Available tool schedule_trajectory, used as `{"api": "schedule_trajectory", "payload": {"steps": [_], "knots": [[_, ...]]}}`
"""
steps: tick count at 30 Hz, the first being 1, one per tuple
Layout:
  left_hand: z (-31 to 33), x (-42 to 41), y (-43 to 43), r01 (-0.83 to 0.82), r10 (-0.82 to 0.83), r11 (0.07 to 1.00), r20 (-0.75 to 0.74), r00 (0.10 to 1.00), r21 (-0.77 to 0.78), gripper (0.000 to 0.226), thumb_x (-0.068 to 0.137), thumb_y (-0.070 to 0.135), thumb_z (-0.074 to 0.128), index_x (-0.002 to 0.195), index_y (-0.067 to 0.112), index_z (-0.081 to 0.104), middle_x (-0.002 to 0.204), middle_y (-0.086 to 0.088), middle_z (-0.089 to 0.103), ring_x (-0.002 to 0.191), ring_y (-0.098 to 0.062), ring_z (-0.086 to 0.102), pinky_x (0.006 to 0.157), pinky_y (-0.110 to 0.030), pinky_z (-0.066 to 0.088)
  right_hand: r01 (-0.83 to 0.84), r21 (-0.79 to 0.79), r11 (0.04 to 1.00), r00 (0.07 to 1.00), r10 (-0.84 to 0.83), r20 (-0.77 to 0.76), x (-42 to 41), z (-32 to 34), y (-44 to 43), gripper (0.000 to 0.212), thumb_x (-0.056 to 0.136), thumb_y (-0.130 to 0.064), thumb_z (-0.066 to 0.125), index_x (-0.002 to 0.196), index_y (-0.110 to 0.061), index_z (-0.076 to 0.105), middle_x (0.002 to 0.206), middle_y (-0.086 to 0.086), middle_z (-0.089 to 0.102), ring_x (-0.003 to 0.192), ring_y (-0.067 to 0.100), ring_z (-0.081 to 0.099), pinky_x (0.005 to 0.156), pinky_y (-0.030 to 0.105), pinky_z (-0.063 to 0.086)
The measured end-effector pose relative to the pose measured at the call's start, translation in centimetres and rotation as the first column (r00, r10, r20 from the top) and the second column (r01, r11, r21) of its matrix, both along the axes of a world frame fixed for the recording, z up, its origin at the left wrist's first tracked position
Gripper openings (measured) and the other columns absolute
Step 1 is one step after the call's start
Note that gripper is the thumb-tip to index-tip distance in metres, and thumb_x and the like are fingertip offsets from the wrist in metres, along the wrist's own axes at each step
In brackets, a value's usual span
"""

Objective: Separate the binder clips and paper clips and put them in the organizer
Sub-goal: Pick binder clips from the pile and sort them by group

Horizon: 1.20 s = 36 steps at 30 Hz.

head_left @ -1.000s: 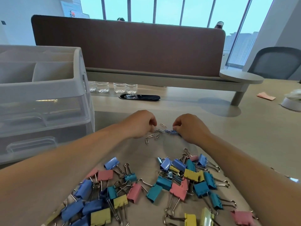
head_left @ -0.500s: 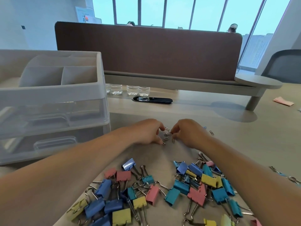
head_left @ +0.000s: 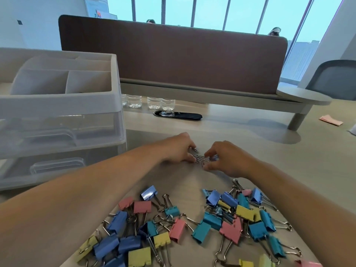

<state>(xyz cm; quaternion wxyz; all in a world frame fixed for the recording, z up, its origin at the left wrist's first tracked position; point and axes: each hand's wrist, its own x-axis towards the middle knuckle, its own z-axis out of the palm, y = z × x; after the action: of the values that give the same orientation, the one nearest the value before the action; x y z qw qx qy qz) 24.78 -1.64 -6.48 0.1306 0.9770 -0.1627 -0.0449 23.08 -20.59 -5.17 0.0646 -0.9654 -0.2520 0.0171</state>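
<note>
A small heap of silver paper clips (head_left: pixel 201 158) lies on the table between my two hands. My left hand (head_left: pixel 179 149) has curled fingers pinching clips at the heap's left side. My right hand (head_left: pixel 224 159) pinches clips at the heap's right side. Several coloured binder clips (head_left: pixel 192 226) in blue, pink, yellow and teal are spread over the near table between my forearms. The white organizer (head_left: pixel 57 105) stands at the left, with open top compartments and clear drawers below.
A brown desk divider (head_left: pixel 173 58) on a grey shelf runs across the back. Several clear glasses (head_left: pixel 148 103) and a black oval tray (head_left: pixel 178 115) stand behind the hands. A grey chair (head_left: pixel 335 79) is at the right, and a pink note (head_left: pixel 331 120) lies on the table.
Both hands have drawn the scattered paper clips together into one heap between them. The view has shifted, bringing the organizer further into frame.
</note>
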Motion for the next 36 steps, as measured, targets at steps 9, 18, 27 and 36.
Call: {"api": "schedule_trajectory", "payload": {"steps": [9,18,27,36], "knots": [[-0.3,-0.8,-1.0,0.008,-0.001,0.995,0.074,0.997,-0.103,0.03,0.086,0.028,0.071,0.113,0.016,0.066,0.106,0.0,0.061,0.093,-0.016,0.056,0.073,-0.025,0.039,0.018,0.023,1.0,0.998,-0.019,0.065,-0.3,-0.1,0.7,0.033,0.091,-0.041,0.064,0.119,-0.024,0.068,0.113,-0.005,0.065,0.107,0.014,0.05,0.086,0.029,0.042],[-0.3,-1.4,-1.4,-0.032,0.041,0.989,0.059,0.997,-0.145,0.016,0.089,0.021,0.067,0.103,0.014,0.07,0.105,-0.005,0.066,0.095,-0.021,0.06,0.08,-0.029,0.047,0.039,0.039,0.998,0.999,-0.039,0.02,-0.5,0.1,1.4,0.023,0.093,-0.027,0.063,0.114,-0.023,0.071,0.112,-0.002,0.069,0.103,0.016,0.059,0.093,0.032,0.048],[-0.1,-1.4,-1.5,-0.007,0.013,0.988,0.036,0.999,-0.153,0.029,0.087,0.024,0.07,0.115,0.019,0.065,0.097,0.001,0.058,0.088,-0.017,0.054,0.071,-0.026,0.037,0.045,0.051,0.998,0.999,-0.046,0.02,-0.3,-0.2,1.4,0.022,0.092,-0.028,0.064,0.113,-0.023,0.07,0.108,-0.002,0.069,0.099,0.015,0.06,0.09,0.031,0.049],[-0.5,-1.5,-1.8,-0.085,0.09,0.976,0.017,0.996,-0.199,0.015,0.088,0.02,0.068,0.101,0.013,0.071,0.104,-0.006,0.069,0.094,-0.022,0.063,0.083,-0.033,0.05,0.08,0.045,0.996,0.997,-0.08,0.01,-0.1,-0.3,1.9,0.018,0.094,-0.027,0.062,0.108,-0.02,0.072,0.107,-0.001,0.069,0.098,0.016,0.059,0.089,0.031,0.049]]}}
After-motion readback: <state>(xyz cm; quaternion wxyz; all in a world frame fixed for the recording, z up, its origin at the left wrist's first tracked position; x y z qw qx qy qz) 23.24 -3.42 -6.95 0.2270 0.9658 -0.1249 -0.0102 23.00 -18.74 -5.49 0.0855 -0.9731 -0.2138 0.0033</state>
